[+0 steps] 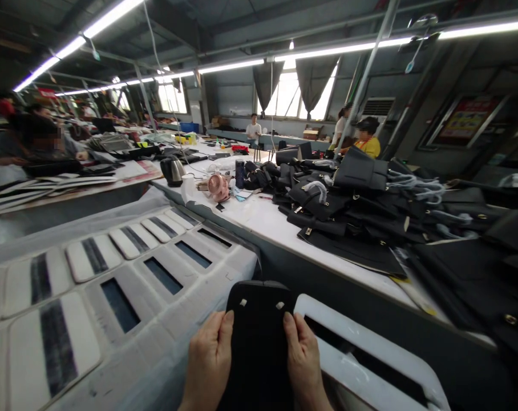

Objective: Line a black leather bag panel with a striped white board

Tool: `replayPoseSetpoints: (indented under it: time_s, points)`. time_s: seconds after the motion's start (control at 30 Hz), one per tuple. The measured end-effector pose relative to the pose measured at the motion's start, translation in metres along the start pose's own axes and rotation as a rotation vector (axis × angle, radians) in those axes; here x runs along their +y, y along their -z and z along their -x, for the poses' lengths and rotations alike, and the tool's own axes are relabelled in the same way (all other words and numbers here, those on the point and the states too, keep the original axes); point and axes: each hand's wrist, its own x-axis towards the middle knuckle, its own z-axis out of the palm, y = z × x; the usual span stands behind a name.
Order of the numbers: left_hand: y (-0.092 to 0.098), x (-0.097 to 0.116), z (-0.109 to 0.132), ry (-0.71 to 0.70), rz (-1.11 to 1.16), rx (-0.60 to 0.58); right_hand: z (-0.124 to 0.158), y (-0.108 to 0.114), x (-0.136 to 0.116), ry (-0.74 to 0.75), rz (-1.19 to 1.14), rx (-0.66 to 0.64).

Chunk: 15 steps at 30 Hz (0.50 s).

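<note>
A black panel (261,342) with rounded upper corners is held upright between my two hands, low in the middle of the head view. Two small pale metal pieces sit near its top corners. My left hand (211,357) pinches its left edge, thumb on the near face. On the opposite edge, my right hand (302,359) grips in the same way. The panel's lower end runs out of the picture. Just right of my right hand is a white slotted frame (370,354), partly hidden by the hand.
To the left, a pale padded surface (216,279) has dark slots and bears several white panels with dark stripes (94,257). Black bags (353,217) are heaped on the white table (280,228) at right, near a pink fan (218,187) and a kettle (172,171). Other people work farther back.
</note>
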Motion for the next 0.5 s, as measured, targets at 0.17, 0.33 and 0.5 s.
replayPoseSetpoints:
  time_s: [0.17, 0.33, 0.5]
  points:
    - [0.003, -0.020, 0.000, 0.259, 0.065, -0.118, 0.004, -0.003, -0.006, 0.065, 0.126, -0.044]
    - [0.011, -0.009, -0.019, 0.229, -0.092, -0.086, 0.007, -0.002, -0.016, 0.074, 0.151, -0.080]
    - [0.012, 0.003, -0.035, 0.132, -0.189, -0.123, -0.001, 0.003, -0.019, 0.036, 0.039, -0.083]
